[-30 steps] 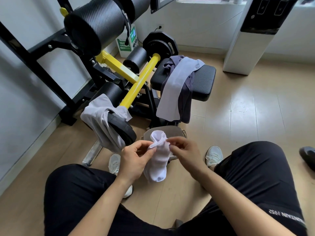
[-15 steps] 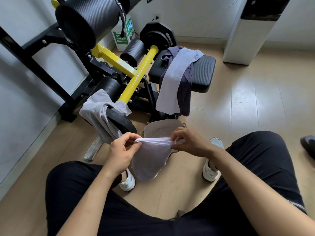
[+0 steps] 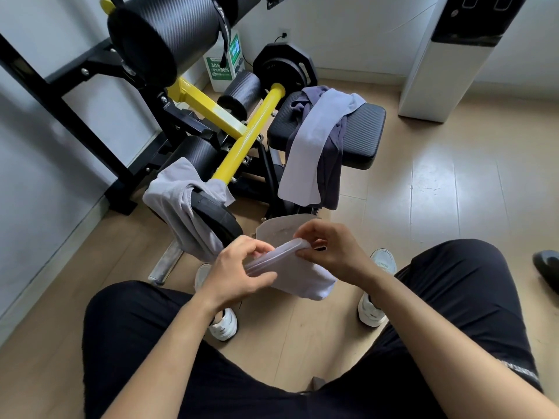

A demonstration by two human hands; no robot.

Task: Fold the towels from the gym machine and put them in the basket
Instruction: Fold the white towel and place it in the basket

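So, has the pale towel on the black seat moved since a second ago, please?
No. The pale towel still drapes over the seat, same front edge, on the dark cloth.

Wood flr [image 3: 453,192], wht walls [image 3: 348,31] (daylit)

The green-and-white sign [image 3: 222,66] leaning against the wall reads "30" and "80%". White lettering on the right trouser leg [image 3: 527,375] is too cut off to read.

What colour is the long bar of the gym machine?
The bar is yellow; head view shows it.
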